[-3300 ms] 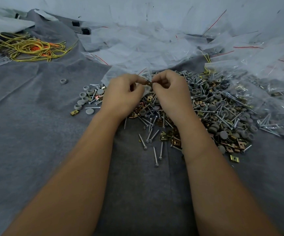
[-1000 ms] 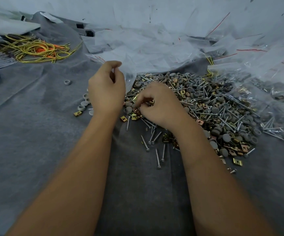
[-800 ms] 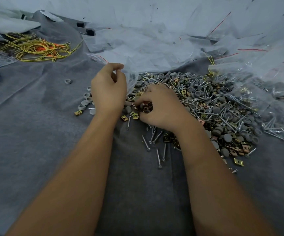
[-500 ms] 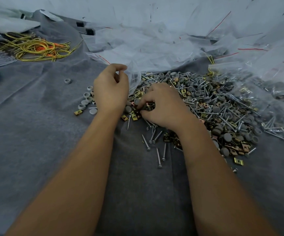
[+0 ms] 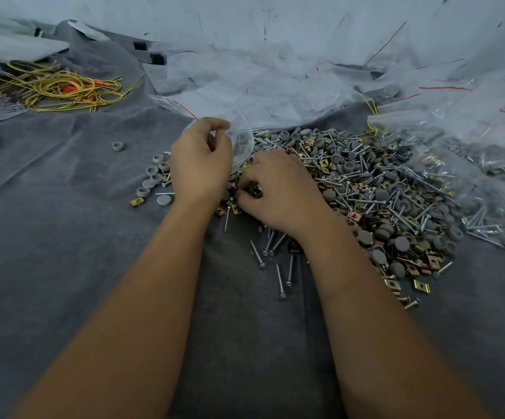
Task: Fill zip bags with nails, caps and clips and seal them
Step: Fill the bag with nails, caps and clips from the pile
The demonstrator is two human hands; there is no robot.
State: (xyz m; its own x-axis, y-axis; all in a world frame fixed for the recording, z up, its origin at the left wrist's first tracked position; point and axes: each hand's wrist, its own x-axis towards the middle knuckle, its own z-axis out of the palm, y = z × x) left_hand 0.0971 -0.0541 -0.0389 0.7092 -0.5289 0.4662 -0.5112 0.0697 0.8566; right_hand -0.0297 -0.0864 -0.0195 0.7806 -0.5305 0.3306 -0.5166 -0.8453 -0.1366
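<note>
Our left hand (image 5: 200,164) pinched the rim of a thin clear plastic zip bag (image 5: 240,140) at the near edge of the mixed pile of silver nails, grey round caps and brass clips (image 5: 366,189). Our right hand (image 5: 278,192) curled its fingers round small clips. The bag looked limp and slippery, best held by its rim; the hardware looked hard, sharp and light.
</note>
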